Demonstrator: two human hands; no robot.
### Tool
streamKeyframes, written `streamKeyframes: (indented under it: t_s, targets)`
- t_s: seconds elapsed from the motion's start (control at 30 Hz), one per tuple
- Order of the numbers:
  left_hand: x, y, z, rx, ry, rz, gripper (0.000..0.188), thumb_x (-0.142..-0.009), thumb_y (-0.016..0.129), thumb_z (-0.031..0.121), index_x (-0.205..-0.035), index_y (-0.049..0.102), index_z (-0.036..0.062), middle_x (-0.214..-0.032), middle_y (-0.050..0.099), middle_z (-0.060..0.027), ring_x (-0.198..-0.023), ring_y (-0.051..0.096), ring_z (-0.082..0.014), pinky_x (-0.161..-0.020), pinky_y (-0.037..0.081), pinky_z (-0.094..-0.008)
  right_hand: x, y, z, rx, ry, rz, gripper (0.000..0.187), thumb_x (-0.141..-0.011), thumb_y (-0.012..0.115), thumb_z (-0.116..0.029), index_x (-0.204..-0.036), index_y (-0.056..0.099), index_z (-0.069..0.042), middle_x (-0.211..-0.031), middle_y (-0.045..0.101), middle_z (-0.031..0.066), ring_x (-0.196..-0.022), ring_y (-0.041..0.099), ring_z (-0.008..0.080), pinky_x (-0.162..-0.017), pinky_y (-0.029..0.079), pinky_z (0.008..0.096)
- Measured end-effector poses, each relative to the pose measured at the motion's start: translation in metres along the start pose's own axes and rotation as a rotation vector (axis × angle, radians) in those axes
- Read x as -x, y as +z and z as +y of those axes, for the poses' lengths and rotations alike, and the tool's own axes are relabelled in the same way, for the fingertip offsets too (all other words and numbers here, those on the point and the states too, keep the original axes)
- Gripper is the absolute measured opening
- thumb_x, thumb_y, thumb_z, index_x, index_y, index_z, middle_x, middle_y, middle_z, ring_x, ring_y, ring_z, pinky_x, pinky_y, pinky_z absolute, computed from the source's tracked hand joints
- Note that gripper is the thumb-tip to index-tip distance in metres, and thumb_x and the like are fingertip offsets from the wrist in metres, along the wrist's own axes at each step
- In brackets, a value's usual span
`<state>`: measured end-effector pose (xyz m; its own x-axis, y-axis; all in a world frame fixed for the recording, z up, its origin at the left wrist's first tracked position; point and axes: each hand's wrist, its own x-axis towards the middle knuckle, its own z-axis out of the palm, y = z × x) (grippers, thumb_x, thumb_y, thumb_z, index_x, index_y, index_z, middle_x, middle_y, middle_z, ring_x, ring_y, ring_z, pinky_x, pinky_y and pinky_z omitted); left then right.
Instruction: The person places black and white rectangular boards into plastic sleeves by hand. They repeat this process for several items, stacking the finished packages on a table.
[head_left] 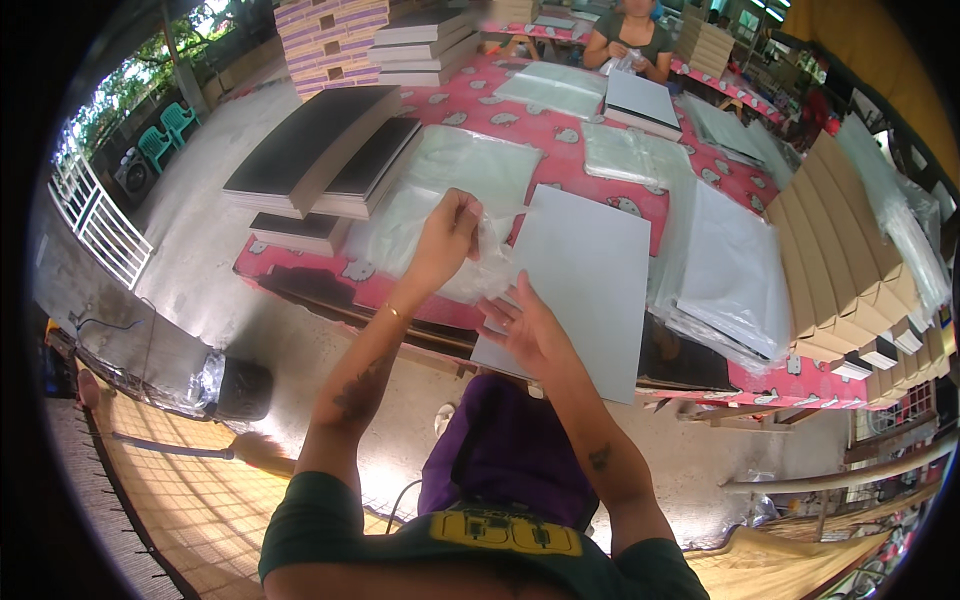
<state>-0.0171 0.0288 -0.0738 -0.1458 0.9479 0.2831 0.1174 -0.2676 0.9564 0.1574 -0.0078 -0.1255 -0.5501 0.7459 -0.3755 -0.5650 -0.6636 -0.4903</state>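
Observation:
My left hand (pixel 447 238) is closed in a pinch on a clear plastic bag (pixel 488 272), whose crumpled edge hangs between my two hands. Close by on the right, my right hand (pixel 528 325) has its fingers spread, palm turned toward the bag; whether a fingertip touches the plastic I cannot tell. Beneath that hand lies a flat white rectangular panel (pixel 590 265), its lower end reaching past the table's near edge. A pile of clear plastic bags (pixel 490 165) is spread out behind my left hand.
Black-topped flat boxes (pixel 315 140) are stacked left of the bags. Plastic-wrapped white sheets (pixel 730 265) and a long row of brown cartons (pixel 835 240) stand on the right. More bags (pixel 630 155) lie farther back on the pink table cover (pixel 560 200). A seated person (pixel 635 50) works across the table.

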Motion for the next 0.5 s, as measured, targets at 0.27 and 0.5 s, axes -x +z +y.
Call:
streamKeyframes:
  t_s: [0.27, 0.5]
  targets:
    - [0.031, 0.015, -0.008, -0.436, 0.291, 0.231, 0.01, -0.093, 0.052, 0.009, -0.096, 0.048, 0.0004, -0.068, 0.055, -0.0101, -0.055, 0.048, -0.0139, -0.051, 0.039, -0.0296, 0.026, -0.009, -0.019, -0.302, -0.483, -0.069, 0.043, -0.09, 0.061, -0.028, -0.123, 0.048, -0.005, -0.114, 0.059, 0.008, -0.108, 0.056, 0.0222, -0.098, 0.043, 0.0372]
    - [0.066, 0.074, 0.006, -0.217, 0.24, 0.163, 0.021, -0.089, 0.059, 0.009, -0.106, 0.049, -0.0002, -0.079, 0.064, -0.0137, -0.069, 0.064, -0.0184, -0.057, 0.045, -0.0311, 0.054, -0.025, 0.006, -0.015, -0.579, 0.045, 0.034, -0.09, 0.062, -0.013, -0.121, 0.051, -0.004, -0.115, 0.058, 0.0049, -0.104, 0.057, 0.0148, -0.087, 0.047, 0.0304]
